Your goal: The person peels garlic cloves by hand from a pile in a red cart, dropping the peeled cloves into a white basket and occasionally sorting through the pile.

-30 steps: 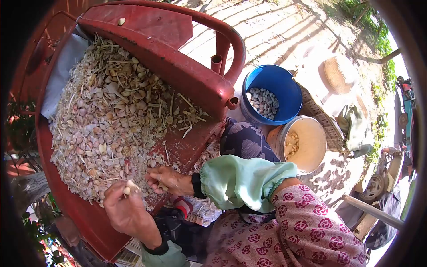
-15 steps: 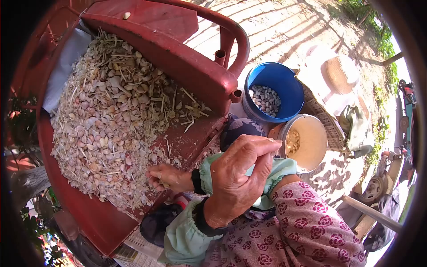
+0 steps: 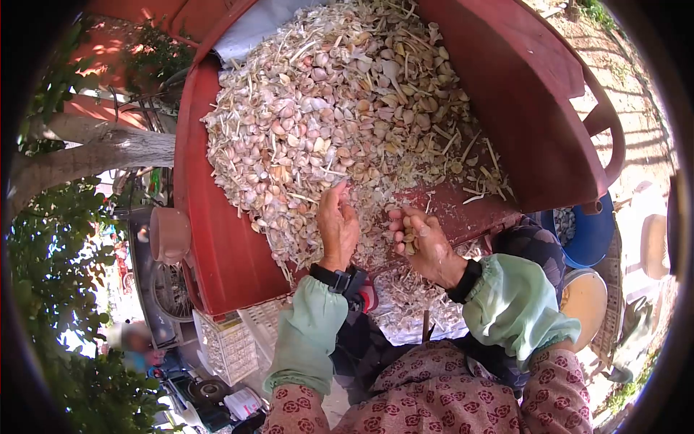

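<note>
Garlic cloves with dry stalks and papery skins form a large heap [image 3: 311, 137] in a red metal cart bed [image 3: 235, 257]. My left hand [image 3: 338, 230] is at the near edge of the heap, fingers stretched out, with nothing visible in it. Just right of it, my right hand [image 3: 431, 246] curls around a few garlic cloves [image 3: 410, 237], palm side partly up. It is over the scattered skins by the bed's front edge. Both arms wear pale green sleeve covers with dark cuffs.
At right, a blue bucket [image 3: 589, 235] holds cloves, and a cream bucket [image 3: 584, 307] stands beside it. Loose skins [image 3: 419, 300] lie on a sheet below the bed. A tree trunk [image 3: 108, 155], a white crate [image 3: 228, 347] and a blurred person [image 3: 137, 351] are at left.
The view has swung left. My left hand has come back from beside the cream bucket, across my right arm, to the heap. My right hand stays by the heap, now with cloves visible in it.
</note>
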Demonstrator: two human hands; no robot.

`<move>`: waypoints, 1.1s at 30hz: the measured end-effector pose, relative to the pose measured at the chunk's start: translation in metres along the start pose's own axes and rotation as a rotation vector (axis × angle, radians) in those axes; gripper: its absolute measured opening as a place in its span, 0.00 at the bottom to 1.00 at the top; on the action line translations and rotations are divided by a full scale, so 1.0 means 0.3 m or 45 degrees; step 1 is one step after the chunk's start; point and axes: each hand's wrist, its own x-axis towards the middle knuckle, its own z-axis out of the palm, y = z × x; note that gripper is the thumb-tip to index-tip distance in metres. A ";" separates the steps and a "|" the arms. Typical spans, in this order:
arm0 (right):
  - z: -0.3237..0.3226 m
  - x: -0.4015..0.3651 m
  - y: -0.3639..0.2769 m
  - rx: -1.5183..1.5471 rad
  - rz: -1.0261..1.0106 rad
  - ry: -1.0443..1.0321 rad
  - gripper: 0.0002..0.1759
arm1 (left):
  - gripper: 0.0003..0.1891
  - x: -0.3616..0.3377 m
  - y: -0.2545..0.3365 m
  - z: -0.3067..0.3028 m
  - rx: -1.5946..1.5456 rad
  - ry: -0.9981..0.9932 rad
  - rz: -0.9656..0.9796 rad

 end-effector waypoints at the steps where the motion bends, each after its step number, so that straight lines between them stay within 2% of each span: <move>1: -0.010 0.008 0.007 0.002 -0.030 -0.057 0.23 | 0.23 0.035 -0.027 0.013 0.132 0.023 0.095; 3: -0.003 0.013 -0.003 0.002 0.004 -0.057 0.20 | 0.25 0.104 -0.046 0.043 0.259 0.041 0.187; 5: 0.007 0.016 -0.018 0.002 0.040 -0.051 0.18 | 0.28 0.150 -0.055 0.086 0.488 0.033 0.393; 8: 0.031 0.021 -0.054 0.024 -0.004 -0.001 0.18 | 0.30 0.154 -0.071 0.137 0.461 -0.048 0.285; 10: 0.040 0.023 -0.077 0.061 -0.033 0.048 0.18 | 0.32 0.134 -0.069 0.141 0.458 -0.057 0.333; 12: 0.034 0.031 -0.086 0.048 -0.070 0.072 0.19 | 0.33 0.116 -0.053 0.107 0.098 -0.302 0.300; 13: 0.029 0.034 -0.092 0.085 -0.072 0.066 0.19 | 0.31 0.106 -0.040 0.083 -0.151 -0.339 0.104; 14: 0.030 0.032 -0.099 0.121 -0.076 0.059 0.20 | 0.31 0.101 -0.049 0.062 -0.155 -0.340 0.098; 16: 0.030 0.025 -0.107 0.113 -0.115 0.125 0.18 | 0.29 0.096 -0.060 0.020 -0.381 -0.132 -0.150; 17: 0.020 0.024 -0.115 0.090 -0.134 0.138 0.17 | 0.23 0.093 -0.056 0.008 -0.430 -0.044 -0.167; 18: 0.012 0.023 -0.121 0.068 -0.153 0.150 0.17 | 0.23 0.087 -0.050 0.000 -0.435 -0.044 -0.170; 20: -0.002 0.022 -0.128 0.058 -0.201 0.162 0.16 | 0.18 0.083 -0.038 -0.012 -0.279 -0.040 -0.161; 21: -0.012 0.022 -0.136 0.055 -0.201 0.145 0.16 | 0.13 0.081 -0.044 0.000 -0.197 -0.009 -0.026; 26: -0.007 0.010 -0.133 0.044 -0.182 0.179 0.17 | 0.08 0.122 -0.009 0.105 0.146 -0.056 0.152; 28: -0.004 0.007 -0.121 0.019 -0.153 0.198 0.17 | 0.08 0.139 -0.009 0.152 0.447 -0.072 0.265; 32: 0.009 -0.006 -0.121 0.044 -0.169 0.041 0.18 | 0.09 0.158 0.010 0.152 0.457 -0.224 0.079; 33: 0.009 -0.008 -0.120 0.047 -0.170 0.041 0.18 | 0.12 0.158 -0.025 0.150 0.359 -0.225 0.088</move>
